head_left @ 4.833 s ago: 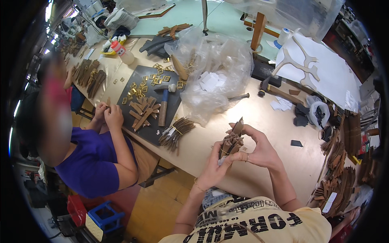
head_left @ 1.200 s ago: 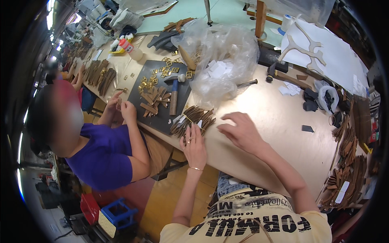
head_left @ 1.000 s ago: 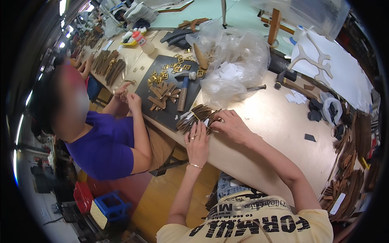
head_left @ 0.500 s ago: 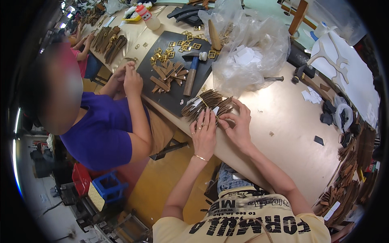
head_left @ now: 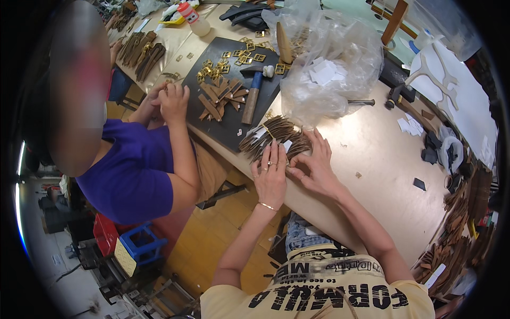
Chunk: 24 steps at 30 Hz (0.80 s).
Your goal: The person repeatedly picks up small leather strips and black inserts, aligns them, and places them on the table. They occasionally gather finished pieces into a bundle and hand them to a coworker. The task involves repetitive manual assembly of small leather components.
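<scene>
A bundle of thin brown leather strips (head_left: 279, 129) stands packed together near the table's front edge, a yellow band across it and white slips between the strips. My left hand (head_left: 271, 178), with rings and a bracelet, holds the bundle's near side; its long fingers lie close together over the strips. At the bundle's right, my right hand (head_left: 317, 165) has thumb and forefinger bent together close to my left fingertips. What they pinch is too small to make out. The other right fingers reach along the bundle's right end.
Left of the bundle, a black board (head_left: 226, 127) carries a hammer (head_left: 252, 98), gold buckles (head_left: 212, 70) and short brown leather pieces (head_left: 220, 97). Behind stands a plastic bag (head_left: 340, 64) with white slips. A co-worker in a purple top (head_left: 133, 170) sits at left, hands raised over the table edge.
My view has shifted slightly. My right thumb and forefinger have curled closer together beside the bundle, while my left hand keeps its place. The co-worker's head and hands have moved.
</scene>
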Available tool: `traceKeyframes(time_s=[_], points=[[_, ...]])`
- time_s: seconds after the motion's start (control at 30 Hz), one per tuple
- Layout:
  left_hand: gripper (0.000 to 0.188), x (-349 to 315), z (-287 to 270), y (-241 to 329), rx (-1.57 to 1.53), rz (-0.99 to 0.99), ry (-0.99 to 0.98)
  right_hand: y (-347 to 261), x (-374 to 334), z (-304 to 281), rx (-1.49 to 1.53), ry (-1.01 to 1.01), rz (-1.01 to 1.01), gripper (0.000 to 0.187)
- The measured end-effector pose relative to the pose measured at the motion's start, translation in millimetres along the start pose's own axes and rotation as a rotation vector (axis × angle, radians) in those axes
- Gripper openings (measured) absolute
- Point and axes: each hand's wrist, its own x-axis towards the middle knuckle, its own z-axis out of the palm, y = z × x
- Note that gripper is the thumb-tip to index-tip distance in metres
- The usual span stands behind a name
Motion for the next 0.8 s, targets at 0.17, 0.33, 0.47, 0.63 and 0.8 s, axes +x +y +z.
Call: traceKeyframes(time_s=[0.17,0.33,0.47,0.63,0.8], points=[[0.048,-5,0,0,0.029,0.052,-0.005,7,5,-15,-0.01,-0.093,-0.03,0.019],[0.049,1,3,-11,0.064,0.023,-0.045,9,7,-9,-0.018,-0.027,-0.104,0.018],[0.054,2,3,-15,-0.165,0.02,0.054,3,-2,4,-0.109,0.132,-0.077,0.02],[0.034,-1,4,-15,-0.34,0.002,0.181,1,-1,0,-0.166,0.396,-0.096,0.027],[0.025,0,4,-17,-0.364,0.019,0.204,5,26,-25,-0.247,0.165,-0.305,0.022]])
